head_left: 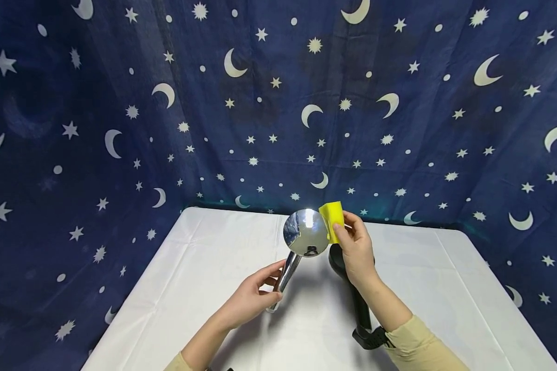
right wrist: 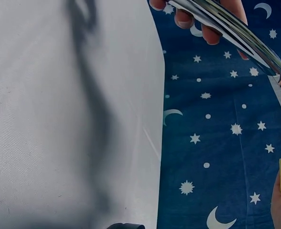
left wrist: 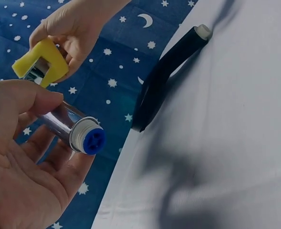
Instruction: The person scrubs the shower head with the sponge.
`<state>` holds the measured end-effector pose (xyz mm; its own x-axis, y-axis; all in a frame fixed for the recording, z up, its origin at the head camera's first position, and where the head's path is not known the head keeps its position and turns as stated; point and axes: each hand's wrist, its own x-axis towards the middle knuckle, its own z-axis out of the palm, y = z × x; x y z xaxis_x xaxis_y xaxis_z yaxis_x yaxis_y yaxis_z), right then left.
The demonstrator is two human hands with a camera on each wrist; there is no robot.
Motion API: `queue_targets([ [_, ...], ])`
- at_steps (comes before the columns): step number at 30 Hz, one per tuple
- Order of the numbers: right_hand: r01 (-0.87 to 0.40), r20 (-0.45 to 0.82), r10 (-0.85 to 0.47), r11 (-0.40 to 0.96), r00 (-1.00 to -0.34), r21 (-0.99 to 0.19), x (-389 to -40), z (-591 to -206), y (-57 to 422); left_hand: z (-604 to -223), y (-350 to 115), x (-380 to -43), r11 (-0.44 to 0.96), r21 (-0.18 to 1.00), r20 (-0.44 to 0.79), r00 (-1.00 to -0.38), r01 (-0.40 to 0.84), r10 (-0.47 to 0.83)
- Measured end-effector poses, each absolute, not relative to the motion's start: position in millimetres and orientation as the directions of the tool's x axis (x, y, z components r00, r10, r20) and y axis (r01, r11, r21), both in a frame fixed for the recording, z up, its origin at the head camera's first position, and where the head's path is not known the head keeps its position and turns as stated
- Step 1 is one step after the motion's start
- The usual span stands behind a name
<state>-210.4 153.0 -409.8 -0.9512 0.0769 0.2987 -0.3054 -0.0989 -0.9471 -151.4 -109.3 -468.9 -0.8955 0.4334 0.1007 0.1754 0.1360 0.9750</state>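
A shiny chrome shower head [head_left: 305, 233] is held up over the table by my left hand [head_left: 252, 293], whose fingers and thumb grip its handle. In the left wrist view, a blue insert [left wrist: 94, 141] shows inside the white threaded end of that handle. My right hand [head_left: 358, 255] pinches a yellow sponge [head_left: 335, 221] at the right edge of the round head. Seen from the left wrist, the sponge is bent around the rim. A black shower head [head_left: 361, 304] lies on the table under my right forearm, partly hidden by that hand.
A white cloth covers the table [head_left: 427, 288]. Behind and to the left hangs a dark blue curtain [head_left: 278, 103] with moons and stars, close to the table's far edge. A black wrist strap [head_left: 370, 338] is on my right arm.
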Motion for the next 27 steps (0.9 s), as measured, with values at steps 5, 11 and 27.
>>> queue_targets([
  [5, -0.321, 0.313, 0.090, -0.091, -0.945, -0.943, -212.1, -410.3, 155.7, -466.2, -102.2, -154.5, 0.088, 0.986, 0.098, -0.919, 0.142, 0.381],
  [11, -0.310, 0.297, 0.113, -0.115, -0.948, -0.944, -214.4, -408.9, 157.7, -462.6, -91.3, -154.9, 0.038, 0.996, 0.064, -0.937, 0.081, 0.343],
  [27, -0.200, 0.197, 0.038, -0.100, -0.980, -0.975, -208.0, -405.7, 153.0, -456.8, -81.8, -157.1, -0.113, 0.991, -0.025, -0.943, -0.066, 0.332],
])
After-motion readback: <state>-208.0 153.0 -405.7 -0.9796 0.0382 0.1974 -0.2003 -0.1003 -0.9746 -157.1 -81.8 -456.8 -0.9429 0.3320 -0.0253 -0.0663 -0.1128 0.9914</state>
